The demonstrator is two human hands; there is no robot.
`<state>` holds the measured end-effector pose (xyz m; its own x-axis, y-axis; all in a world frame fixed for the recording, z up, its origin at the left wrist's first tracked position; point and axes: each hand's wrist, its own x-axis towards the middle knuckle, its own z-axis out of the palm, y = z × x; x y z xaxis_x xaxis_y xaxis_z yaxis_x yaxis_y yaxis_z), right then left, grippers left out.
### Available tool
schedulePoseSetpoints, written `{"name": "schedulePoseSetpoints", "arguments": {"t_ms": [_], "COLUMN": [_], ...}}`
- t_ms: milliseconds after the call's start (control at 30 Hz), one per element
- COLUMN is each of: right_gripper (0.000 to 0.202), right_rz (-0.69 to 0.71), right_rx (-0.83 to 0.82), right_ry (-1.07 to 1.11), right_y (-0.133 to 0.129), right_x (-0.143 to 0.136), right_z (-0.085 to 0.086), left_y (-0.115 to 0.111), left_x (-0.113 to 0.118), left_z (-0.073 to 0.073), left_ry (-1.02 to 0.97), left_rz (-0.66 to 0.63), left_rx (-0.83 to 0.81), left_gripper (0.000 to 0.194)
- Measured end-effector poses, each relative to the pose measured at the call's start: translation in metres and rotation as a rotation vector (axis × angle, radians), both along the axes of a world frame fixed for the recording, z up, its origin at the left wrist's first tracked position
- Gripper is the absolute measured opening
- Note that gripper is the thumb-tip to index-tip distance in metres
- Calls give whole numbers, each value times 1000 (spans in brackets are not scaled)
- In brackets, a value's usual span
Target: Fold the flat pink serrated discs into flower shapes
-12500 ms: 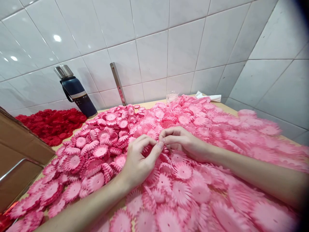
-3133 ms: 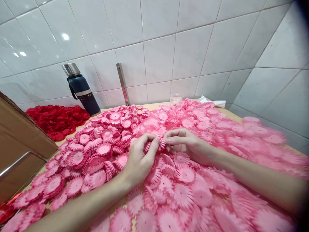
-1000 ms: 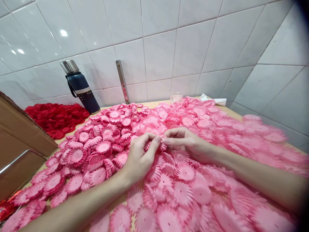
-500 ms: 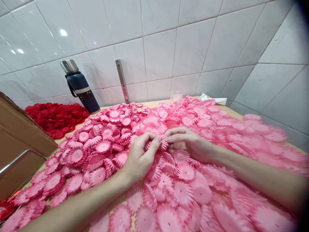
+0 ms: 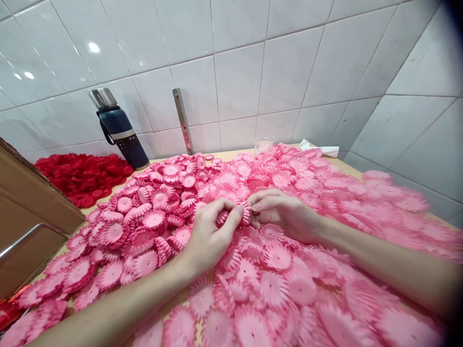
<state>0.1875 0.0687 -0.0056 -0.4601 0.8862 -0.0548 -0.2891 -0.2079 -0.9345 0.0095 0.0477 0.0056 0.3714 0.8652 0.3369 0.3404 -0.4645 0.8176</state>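
Note:
Between thumb and fingers, my left hand (image 5: 213, 233) pinches a pink pleated fabric flower (image 5: 246, 213) over the middle of the heap. My right hand (image 5: 284, 212) comes in from the right with curled fingers, its fingertips at the flower's right edge. Whether those fingertips grip the flower's edge or something finer is too small to make out. Below and around both hands spread many loose pink petal discs (image 5: 275, 289), round with scalloped edges and a small centre hole. Gathered, thicker pink flowers (image 5: 154, 219) lie piled to the left.
A dark blue flask (image 5: 125, 137) stands at the back left beside a heap of red flowers (image 5: 87, 176). A cardboard box (image 5: 32, 217) is at the left edge. By the tiled wall are a metal strip (image 5: 183, 123), a clear cup (image 5: 263, 143) and white paper (image 5: 325, 150).
Both hands stay in nearly the same place. The pinched flower has turned slightly, showing more of its pleated edge between the hands.

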Motion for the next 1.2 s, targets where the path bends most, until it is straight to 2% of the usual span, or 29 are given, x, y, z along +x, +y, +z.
{"name": "schedulePoseSetpoints", "arguments": {"t_ms": [1200], "right_gripper": [10], "right_rz": [32], "right_rx": [-4], "right_ry": [28], "right_y": [-1], "right_x": [-1], "right_z": [-6], "left_y": [1], "left_x": [-2], "left_z": [-1], "left_ry": [-30], "left_rz": [-30], "left_rx": [-20], "left_gripper": [23]}}
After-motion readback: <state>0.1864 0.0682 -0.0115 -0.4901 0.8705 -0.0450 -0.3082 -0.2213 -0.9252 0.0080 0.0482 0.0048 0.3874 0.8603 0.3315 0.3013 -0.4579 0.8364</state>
